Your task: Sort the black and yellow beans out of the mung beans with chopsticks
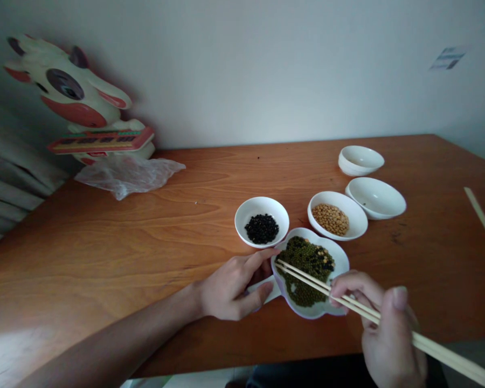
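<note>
My right hand (382, 323) grips a pair of wooden chopsticks (313, 283), their tips together among the beans at the left side of a white cloud-shaped dish (341, 261). Small green beans (307, 293) fill much of this dish, with some black and yellow beans mixed in at the upper right. My left hand (234, 285) is closed around the dish's short handle (271, 288), its index finger reaching the rim. Just behind the dish stand a white bowl (241, 223) of black beans (262, 229) and another white bowl (359, 223) of yellow beans (330, 218).
Two more white bowls, a nearer one (382, 202) holding a dark speck and a farther one (361, 161), stand at the back right. A pale strip (482, 215) lies far right. A cow-shaped toy keyboard (101, 141) and a clear plastic bag (133, 175) are at the back left.
</note>
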Tool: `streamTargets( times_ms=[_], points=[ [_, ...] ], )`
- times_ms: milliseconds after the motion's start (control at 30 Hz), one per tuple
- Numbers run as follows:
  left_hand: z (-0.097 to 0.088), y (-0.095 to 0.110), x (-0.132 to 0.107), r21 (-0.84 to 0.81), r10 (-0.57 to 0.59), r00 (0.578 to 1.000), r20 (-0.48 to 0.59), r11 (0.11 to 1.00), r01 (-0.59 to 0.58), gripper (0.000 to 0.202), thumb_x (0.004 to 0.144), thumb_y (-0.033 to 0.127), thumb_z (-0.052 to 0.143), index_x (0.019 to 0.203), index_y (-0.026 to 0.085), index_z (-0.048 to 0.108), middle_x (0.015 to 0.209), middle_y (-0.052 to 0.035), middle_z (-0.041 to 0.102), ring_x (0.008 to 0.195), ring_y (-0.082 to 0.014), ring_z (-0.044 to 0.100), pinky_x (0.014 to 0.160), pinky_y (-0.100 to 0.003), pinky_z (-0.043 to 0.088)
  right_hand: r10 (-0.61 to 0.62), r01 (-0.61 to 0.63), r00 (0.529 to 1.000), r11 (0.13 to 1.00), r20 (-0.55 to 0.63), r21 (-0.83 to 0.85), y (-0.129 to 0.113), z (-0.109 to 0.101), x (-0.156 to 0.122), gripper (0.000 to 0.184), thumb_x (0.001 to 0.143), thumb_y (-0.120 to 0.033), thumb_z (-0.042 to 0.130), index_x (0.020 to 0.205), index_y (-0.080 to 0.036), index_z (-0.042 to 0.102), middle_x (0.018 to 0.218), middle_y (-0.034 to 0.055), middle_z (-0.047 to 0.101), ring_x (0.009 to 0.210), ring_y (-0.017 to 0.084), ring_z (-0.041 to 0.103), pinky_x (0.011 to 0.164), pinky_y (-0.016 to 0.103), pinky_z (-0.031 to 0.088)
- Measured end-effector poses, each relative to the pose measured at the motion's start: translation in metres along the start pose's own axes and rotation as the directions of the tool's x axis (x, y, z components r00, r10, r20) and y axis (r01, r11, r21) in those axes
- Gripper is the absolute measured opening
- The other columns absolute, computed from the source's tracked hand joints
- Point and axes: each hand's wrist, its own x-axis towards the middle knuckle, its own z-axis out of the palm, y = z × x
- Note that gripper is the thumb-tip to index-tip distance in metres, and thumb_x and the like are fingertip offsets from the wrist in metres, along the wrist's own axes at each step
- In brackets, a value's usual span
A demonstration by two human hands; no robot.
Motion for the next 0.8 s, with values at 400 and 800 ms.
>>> streamTargets(
  times_ms=[400, 800],
  points=[
    [0.001, -0.001, 0.0, -0.006, 0.019, 0.999, -0.03, 1.0, -0.02, 0.064, 0.1, 0.023, 0.055, 0.159, 0.017, 0.032, 0.092, -0.0057, 0.066, 0.073, -0.0158, 0.062, 0.064, -0.028, 0.051, -0.051, 0.052, 0.998, 0.998, 0.04, -0.026, 0.007, 0.0, 0.005, 0.085, 0.103, -0.071, 0.008, 0.075, -0.022, 0.072, 0.064, 0.0065, 0.068, 0.06, 0.02, 0.065, 0.053, 0.029, 0.051],
    [0.001, -0.002, -0.001, -0.016, 0.014, 1.0, -0.007, 1.0, -0.014, 0.065, 0.1, 0.023, 0.054, 0.159, 0.016, 0.028, 0.092, -0.0049, 0.064, 0.077, -0.0167, 0.061, 0.068, -0.029, 0.051, -0.059, 0.059, 0.998, 0.998, -0.008, -0.03, 0.01, 0.001, 0.004, 0.084, 0.104, -0.068, 0.011, 0.072, -0.021, 0.072, 0.066, 0.0074, 0.069, 0.059, 0.019, 0.063, 0.053, 0.029, 0.049]
  ],
)
